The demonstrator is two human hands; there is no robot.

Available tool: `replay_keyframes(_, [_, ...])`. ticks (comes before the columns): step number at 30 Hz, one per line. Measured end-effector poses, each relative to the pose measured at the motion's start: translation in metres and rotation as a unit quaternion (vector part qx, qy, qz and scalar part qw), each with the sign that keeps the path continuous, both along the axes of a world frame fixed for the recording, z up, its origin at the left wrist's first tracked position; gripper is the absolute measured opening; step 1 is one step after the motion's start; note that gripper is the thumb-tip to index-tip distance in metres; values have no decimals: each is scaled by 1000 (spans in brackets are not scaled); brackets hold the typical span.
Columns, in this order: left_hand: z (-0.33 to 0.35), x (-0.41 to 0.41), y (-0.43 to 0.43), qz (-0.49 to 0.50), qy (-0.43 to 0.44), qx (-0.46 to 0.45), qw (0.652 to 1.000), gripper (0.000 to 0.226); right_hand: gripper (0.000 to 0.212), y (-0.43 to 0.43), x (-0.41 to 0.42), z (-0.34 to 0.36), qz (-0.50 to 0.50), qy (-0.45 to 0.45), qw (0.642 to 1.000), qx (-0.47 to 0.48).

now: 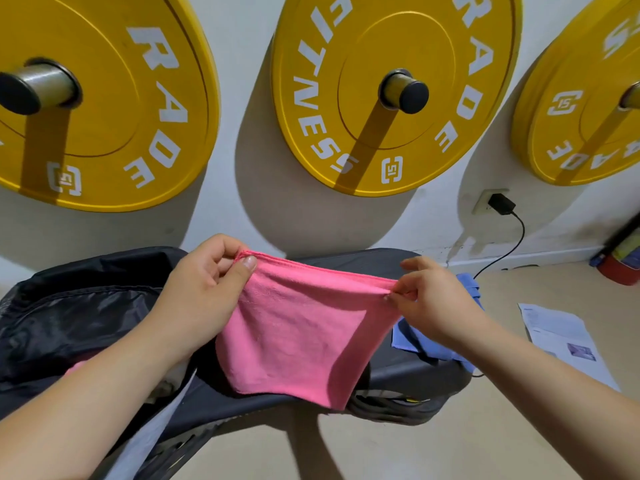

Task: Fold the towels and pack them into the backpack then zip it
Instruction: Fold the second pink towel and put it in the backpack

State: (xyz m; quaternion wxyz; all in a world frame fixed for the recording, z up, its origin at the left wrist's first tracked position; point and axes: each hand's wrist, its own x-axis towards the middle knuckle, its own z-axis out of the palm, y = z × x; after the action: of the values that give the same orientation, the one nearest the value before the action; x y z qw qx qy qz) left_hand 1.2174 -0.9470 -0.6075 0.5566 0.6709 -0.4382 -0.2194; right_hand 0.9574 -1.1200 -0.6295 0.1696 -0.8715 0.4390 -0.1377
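A pink towel (294, 334) hangs doubled over in the air above a dark padded bench (408, 372). My left hand (204, 271) pinches its upper left corner. My right hand (433, 292) pinches its upper right corner, so the top edge is stretched between them. A black backpack (69, 313) lies open on the bench at the left, and a bit of pink shows inside it near my left forearm. A blue towel (429, 344) lies on the bench's right end, partly hidden by my right hand.
Three yellow weight plates (381, 98) hang on pegs on the white wall behind the bench. A black charger (501, 203) is plugged in at the right, its cable running down. A printed sheet (561, 337) lies on the floor at right, near a red object (620, 271).
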Motion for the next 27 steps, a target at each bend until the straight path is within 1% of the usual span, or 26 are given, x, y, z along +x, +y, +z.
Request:
replay_keyframes(2, [0,0,-1,5,10,-12,1000,9,21,-2,-1,3,-3,51,998,-26])
replay_keyframes(4, [1,0,-2,14,12,-23,1000,8,18,0,-1,7,-21,121,992,-24])
replay_keyframes(6, [2,2,-1,29,16,-37,999,7,15,1,-4,5,-31,134,990,-14])
replay_keyframes(8, [3,4,-1,42,13,-42,998,6,13,-2,-8,1,-33,117,993,-4])
replay_keyframes(10, [2,7,0,49,7,-36,998,6,14,-5,-11,1,-29,76,996,30])
replay_keyframes(12, [-1,10,0,58,26,-35,997,8,22,-6,-15,6,-38,-23,993,107])
replay_keyframes(13, [-2,13,0,63,42,-34,997,9,29,-6,-17,8,-43,-95,979,173])
replay_keyframes(14, [-4,17,1,68,54,-30,996,10,35,-5,-20,10,-39,-174,951,251])
replay_keyframes(16, [-8,22,1,64,70,-12,995,11,36,-5,-24,11,-16,-303,875,377])
replay_keyframes(17, [-10,24,1,55,74,1,996,11,37,-5,-25,12,-4,-352,839,416])
replay_keyframes(18, [-12,25,2,45,79,12,996,10,40,-5,-25,12,0,-388,811,438])
replay_keyframes(20, [-12,26,5,26,92,25,995,10,40,-5,-28,18,-7,-429,774,466])
replay_keyframes(21, [-11,26,8,15,95,32,995,10,39,-4,-31,22,-13,-440,764,473])
replay_keyframes(22, [-9,26,10,3,91,41,995,11,36,-3,-33,25,-14,-439,766,469])
replay_keyframes(23, [-7,24,13,-10,82,52,995,12,31,0,-34,27,-10,-416,791,449])
replay_keyframes(25, [-1,15,16,-49,75,66,994,14,13,10,-31,25,19,-311,870,382])
replay_keyframes(26, [2,9,18,-71,75,70,992,14,14,17,-26,22,37,-262,895,360])
replay_keyframes(27, [6,3,19,-92,72,74,990,11,21,24,-19,17,54,-225,909,346])
